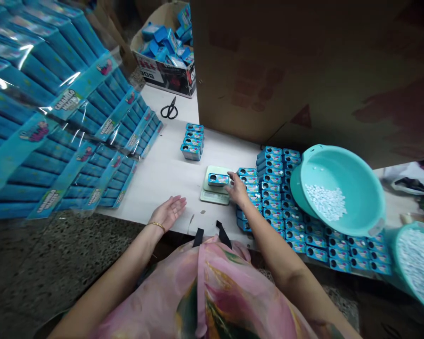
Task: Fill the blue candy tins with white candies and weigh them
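Observation:
A small blue tin with a dark round opening lies on a pale green scale in the middle of the white table. Fingers apart, my right hand is at the tin's right side; whether the fingertips touch it I cannot tell. My left hand hovers palm up over the table's front edge, left of the scale, fingers spread and holding nothing. Behind and left of the scale stands a short row of blue tins. Many more tins stand in rows just right of my right hand.
A turquoise basin with white pellets sits over the right rows; another pellet-filled basin is at far right. Black scissors lie at the back. A carton of tins, a big cardboard box and wrapped stacks surround the table.

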A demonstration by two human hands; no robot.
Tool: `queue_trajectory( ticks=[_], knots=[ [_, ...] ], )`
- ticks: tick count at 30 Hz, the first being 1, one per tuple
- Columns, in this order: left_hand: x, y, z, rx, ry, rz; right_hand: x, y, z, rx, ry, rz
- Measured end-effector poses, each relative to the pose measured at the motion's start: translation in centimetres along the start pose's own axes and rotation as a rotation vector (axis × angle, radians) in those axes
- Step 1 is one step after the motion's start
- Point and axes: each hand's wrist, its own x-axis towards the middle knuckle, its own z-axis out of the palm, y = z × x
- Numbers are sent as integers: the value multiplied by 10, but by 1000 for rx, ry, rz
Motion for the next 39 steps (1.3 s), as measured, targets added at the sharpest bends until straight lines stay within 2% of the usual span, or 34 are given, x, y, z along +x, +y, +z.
queue_trajectory(
  ticks=[9, 12, 15, 19, 23, 28, 34, 39],
  knots=[
    [4, 6, 30, -82, -82, -44, 8, 2, 2, -69, -38, -28],
    [11, 8, 38, -112, -91, -56, 10, -4, 1, -78, -48, -55],
    [20, 7, 47, -156, -99, -63, 5, -27, 0, -143, -72, -160],
    [33, 7, 61, -257, -106, -58, -10, -75, 1, -380, -105, -353],
    [40, 5, 69, -330, -105, -64, -18, -102, 3, -612, -161, -383],
    [40, 4, 70, -340, -181, -76, -21, -107, -1, -751, -204, -349],
    [40, 4, 72, -317, -155, -131, -31, -123, 1, -772, -191, -393],
    [35, 5, 71, -349, -155, -106, -29, -106, 7, -628, -139, -301]
  ],
)
